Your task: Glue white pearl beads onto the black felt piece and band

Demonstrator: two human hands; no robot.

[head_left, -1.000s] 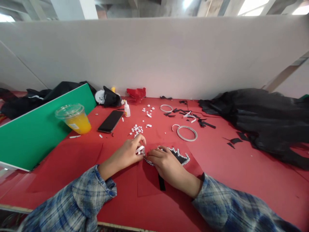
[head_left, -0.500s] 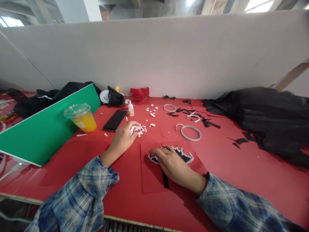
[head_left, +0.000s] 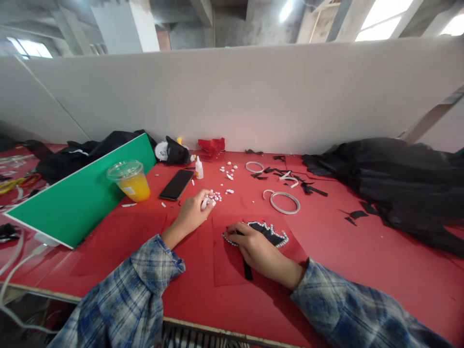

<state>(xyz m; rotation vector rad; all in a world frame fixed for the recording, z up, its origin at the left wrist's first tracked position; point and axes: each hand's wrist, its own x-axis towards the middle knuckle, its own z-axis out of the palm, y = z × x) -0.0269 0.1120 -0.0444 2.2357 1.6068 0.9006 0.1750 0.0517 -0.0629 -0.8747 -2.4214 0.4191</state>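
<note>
My left hand (head_left: 190, 212) is closed around a small white object (head_left: 205, 202), mostly hidden by the fingers. Its fingertips are beside a loose pile of white pearl beads (head_left: 216, 196). On a red sheet (head_left: 226, 270) lies a black cut-out piece (head_left: 270, 234), its wavy outline edged with pearl beads. My right hand (head_left: 255, 244) rests over the left part of this piece, fingers bent and pressed together at its edge. Whatever they pinch is hidden. A black strip (head_left: 248, 271) sticks out below that hand.
Behind my left hand are a phone (head_left: 176, 184), a small white bottle (head_left: 199, 168) and a cup of orange drink (head_left: 133, 186) against a green board (head_left: 87, 193). Rolls of white tape (head_left: 285, 203), black scraps (head_left: 315, 190) and black fabric (head_left: 391, 179) lie to the right.
The view has tilted up slightly and shifted. My left hand stays by the bead pile with the white object, and my right hand remains on the black piece, its fingers barely changed.
</note>
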